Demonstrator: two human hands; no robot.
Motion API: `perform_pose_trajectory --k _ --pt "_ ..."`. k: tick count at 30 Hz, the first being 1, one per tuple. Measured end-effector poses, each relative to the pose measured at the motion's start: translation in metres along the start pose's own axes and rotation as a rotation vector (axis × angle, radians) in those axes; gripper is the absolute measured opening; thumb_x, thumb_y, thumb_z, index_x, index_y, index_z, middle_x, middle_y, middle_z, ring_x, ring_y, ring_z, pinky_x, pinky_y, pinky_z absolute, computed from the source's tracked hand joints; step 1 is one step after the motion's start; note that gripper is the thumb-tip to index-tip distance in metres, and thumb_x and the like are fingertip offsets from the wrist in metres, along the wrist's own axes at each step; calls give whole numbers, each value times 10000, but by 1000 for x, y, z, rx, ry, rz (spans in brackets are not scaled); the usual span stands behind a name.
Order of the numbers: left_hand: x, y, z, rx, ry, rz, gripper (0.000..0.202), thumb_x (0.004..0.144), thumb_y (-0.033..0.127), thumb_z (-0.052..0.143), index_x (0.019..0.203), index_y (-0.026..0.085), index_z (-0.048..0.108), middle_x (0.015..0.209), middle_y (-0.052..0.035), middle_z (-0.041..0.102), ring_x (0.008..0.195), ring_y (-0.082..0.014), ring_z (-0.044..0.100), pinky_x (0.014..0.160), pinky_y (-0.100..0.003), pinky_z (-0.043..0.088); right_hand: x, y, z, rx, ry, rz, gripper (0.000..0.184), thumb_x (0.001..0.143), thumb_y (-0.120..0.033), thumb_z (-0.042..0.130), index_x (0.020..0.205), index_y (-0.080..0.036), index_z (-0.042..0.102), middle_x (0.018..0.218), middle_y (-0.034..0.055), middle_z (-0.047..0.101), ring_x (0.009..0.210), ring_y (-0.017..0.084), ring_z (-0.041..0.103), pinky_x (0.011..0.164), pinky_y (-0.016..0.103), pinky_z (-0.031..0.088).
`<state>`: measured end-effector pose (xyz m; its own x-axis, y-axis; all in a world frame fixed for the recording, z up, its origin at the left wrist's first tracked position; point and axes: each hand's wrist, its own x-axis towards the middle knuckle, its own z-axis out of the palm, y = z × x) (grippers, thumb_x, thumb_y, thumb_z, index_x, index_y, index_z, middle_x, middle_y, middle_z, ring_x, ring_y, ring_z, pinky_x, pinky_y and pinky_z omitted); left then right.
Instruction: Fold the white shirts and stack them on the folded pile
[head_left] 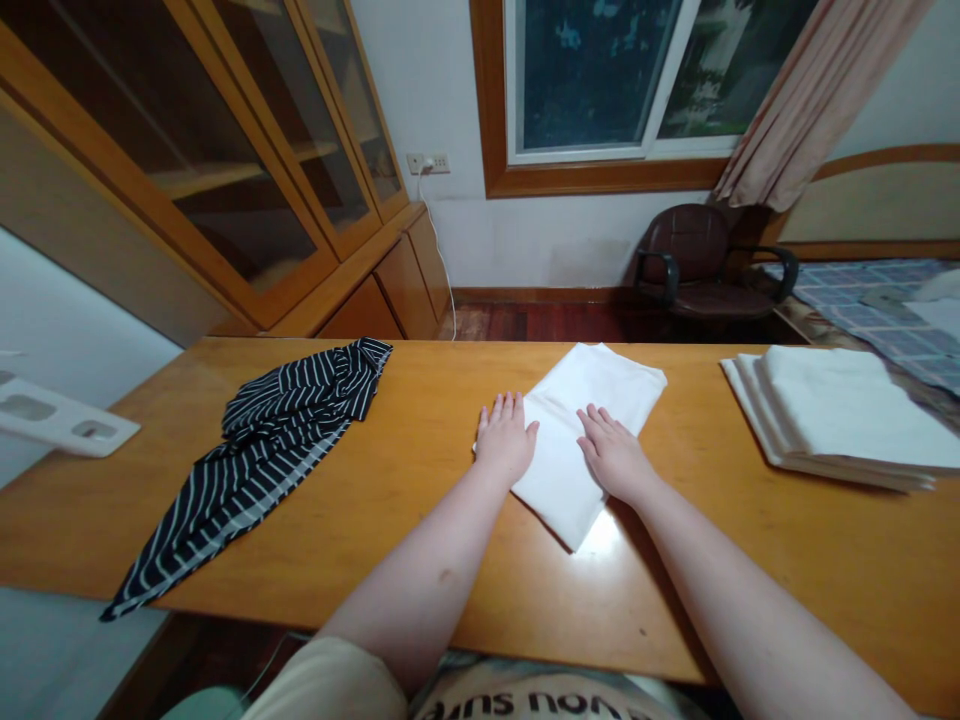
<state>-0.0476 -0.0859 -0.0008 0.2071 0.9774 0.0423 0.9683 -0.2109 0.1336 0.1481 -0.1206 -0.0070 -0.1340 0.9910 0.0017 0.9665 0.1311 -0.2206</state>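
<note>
A folded white cloth [592, 385] lies at an angle on the wooden table in front of me. My left hand [507, 440] rests flat on its left side, fingers stretched out and pointing away from me. On the cloth's right side lies my right hand [613, 455], palm down with the fingers extended. Neither hand grips anything. The part of the cloth under both palms is hidden.
A black-and-white striped garment [289, 430] lies crumpled on the table [420, 440] at left, one end over the front edge. A stack of folded white cloths [840, 410] is at right. A white plastic object [64, 415] juts in at far left. Behind stands a chair [690, 255].
</note>
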Motion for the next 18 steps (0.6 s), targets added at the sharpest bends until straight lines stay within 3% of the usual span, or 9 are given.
perform_pose_trajectory --k 4,7,10,12,16,18 --pt "-11 6 -10 48 83 -132 626 915 426 327 1423 61 336 1508 -186 267 1418 -326 117 1127 -540 108 0 -2 -2 -2 -9 17 517 951 -312 301 1423 -117 380 1491 121 324 1376 269 277 1097 426 261" --pt "-32 21 -14 2 85 9 659 906 475 342 1450 106 292 1542 -149 189 1428 -320 31 1134 -534 77 -2 -6 -1 -27 1 47 520 944 -311 310 1419 -116 388 1487 122 334 1372 275 283 1092 426 264" --pt "-48 35 -9 -67 5 187 790 856 640 323 1482 171 213 1564 -113 107 1428 -318 -34 1127 -560 54 -5 -10 1 -59 18 67 537 929 -320 342 1414 -95 389 1480 147 340 1364 284 300 1075 425 283" --pt "-50 39 -4 -83 -81 227 910 795 741 315 1491 170 180 1564 -128 78 1424 -328 -52 1121 -576 20 -7 -11 0 -60 29 59 546 917 -326 367 1406 -84 397 1467 162 358 1353 282 321 1063 421 298" --pt "-36 31 -2 -88 -218 280 1041 694 843 325 1494 194 168 1562 -137 68 1423 -336 -45 1115 -576 -27 -5 -1 -6 60 62 43 447 895 -317 397 1278 -137 542 1369 137 502 1260 250 453 1037 400 336" --pt "-28 23 -5 -93 -252 321 1050 675 851 349 1495 224 157 1565 -117 61 1424 -330 -45 1115 -572 -34 -1 12 -10 163 153 122 392 877 -327 423 1177 -148 600 1310 138 549 1213 259 490 1029 418 342"
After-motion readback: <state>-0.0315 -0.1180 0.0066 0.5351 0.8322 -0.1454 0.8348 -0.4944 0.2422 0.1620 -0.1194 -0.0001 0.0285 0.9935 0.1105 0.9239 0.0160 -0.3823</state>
